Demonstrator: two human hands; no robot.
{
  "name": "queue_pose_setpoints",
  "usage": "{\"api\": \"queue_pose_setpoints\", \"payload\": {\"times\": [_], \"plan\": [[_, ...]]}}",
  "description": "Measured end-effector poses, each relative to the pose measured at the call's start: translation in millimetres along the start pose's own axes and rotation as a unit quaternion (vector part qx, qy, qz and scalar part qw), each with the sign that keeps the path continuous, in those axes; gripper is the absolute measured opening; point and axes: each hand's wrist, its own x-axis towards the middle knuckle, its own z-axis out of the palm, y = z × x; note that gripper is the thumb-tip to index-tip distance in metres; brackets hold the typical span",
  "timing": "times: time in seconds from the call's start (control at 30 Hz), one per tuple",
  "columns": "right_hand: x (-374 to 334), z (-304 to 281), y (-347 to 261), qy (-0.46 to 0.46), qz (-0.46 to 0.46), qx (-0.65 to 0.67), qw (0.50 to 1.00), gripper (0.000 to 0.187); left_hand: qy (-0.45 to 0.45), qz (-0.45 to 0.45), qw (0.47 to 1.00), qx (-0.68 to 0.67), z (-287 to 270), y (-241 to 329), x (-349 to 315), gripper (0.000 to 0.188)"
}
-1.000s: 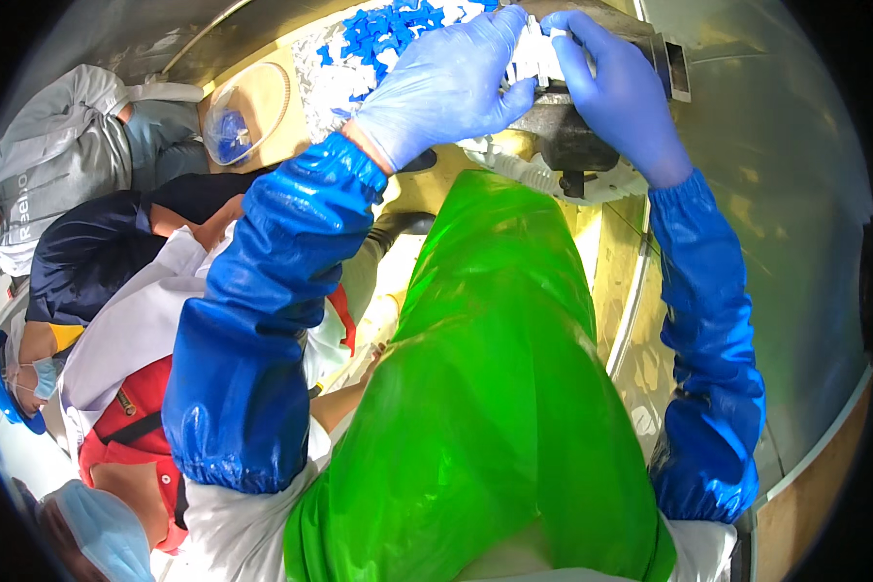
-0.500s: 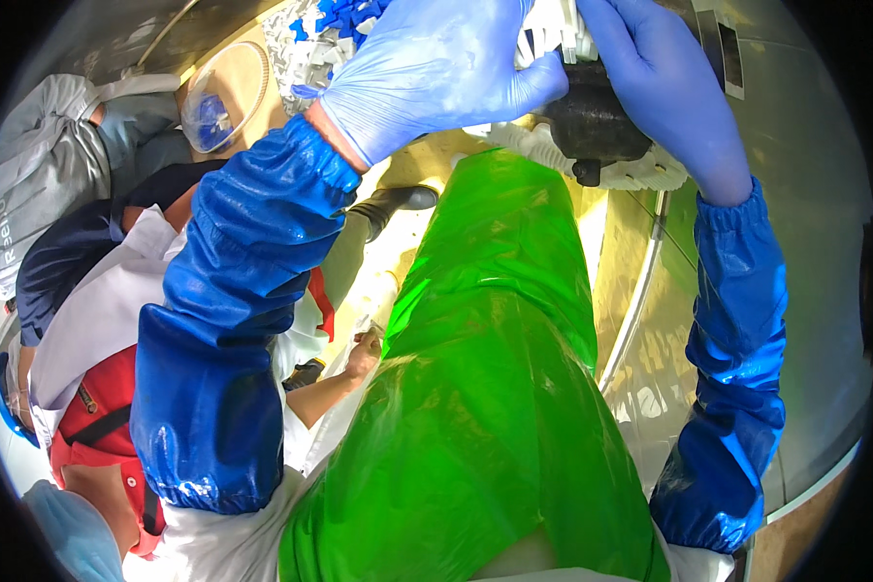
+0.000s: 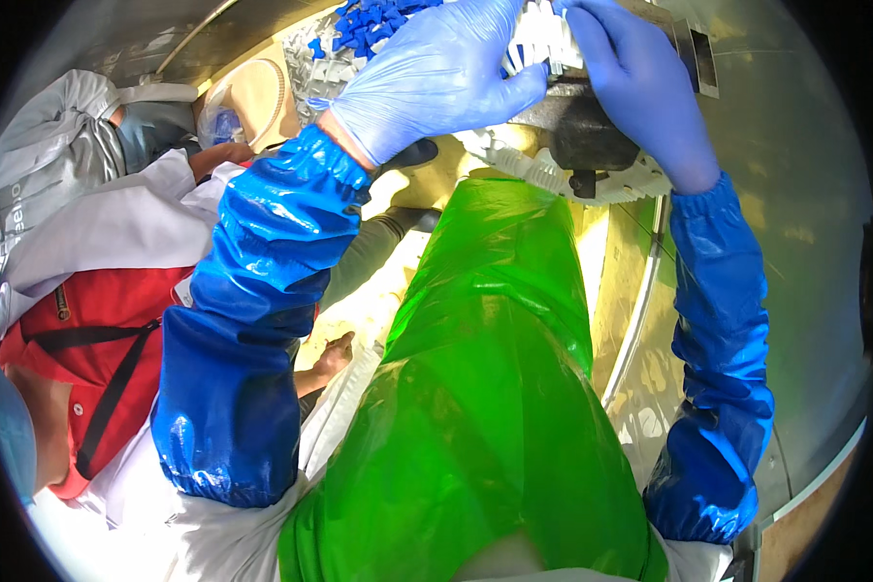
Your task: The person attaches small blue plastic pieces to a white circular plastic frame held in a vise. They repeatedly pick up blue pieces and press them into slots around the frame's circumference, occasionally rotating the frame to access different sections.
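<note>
My left hand (image 3: 432,85), in a blue-violet glove, is at the top of the view with its thumb against a row of small white plastic pieces (image 3: 541,41). Facing it across the row is my gloved right hand (image 3: 640,92), its fingers bent over the right end of the white pieces. The upper edge cuts off some fingers of both hands. Beneath the row sits a dark, worn metal block (image 3: 592,126). A ribbed white plastic strip (image 3: 529,167) hangs below this block. Blue sleeve covers reach up both my forearms.
A heap of blue and white plastic pieces (image 3: 373,24) lies beyond my left hand, near a clear round tub (image 3: 279,92). To my left, a person in red and white (image 3: 116,359) is close by, with another in grey behind. My green apron (image 3: 485,388) hangs below; a metal panel (image 3: 795,194) stands right.
The view has shifted slightly. Both hands stay at the white pieces, a little further left in the picture. The person in red has moved, a white sleeve now reaching toward the tub.
</note>
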Motion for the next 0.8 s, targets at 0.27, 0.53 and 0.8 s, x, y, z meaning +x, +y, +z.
{"api": "queue_pose_setpoints", "payload": {"times": [0.27,0.53,0.8], "plan": [[-2.1,-29.4,7.1,-0.189,0.069,0.195,0.960,0.032,-0.143,-0.041,0.988,-0.050,-16.6,-11.1,-0.8,0.074],[-8.6,-35.5,-3.5,-0.148,0.001,0.179,0.973,0.038,-0.054,0.022,0.997,0.049,-10.1,-3.2,-11.4,0.069],[-7.6,-44.7,-15.2,-0.182,-0.049,0.014,0.982,0.046,-0.118,-0.022,0.993,0.023,-30.2,15.0,5.5,0.050]]}}
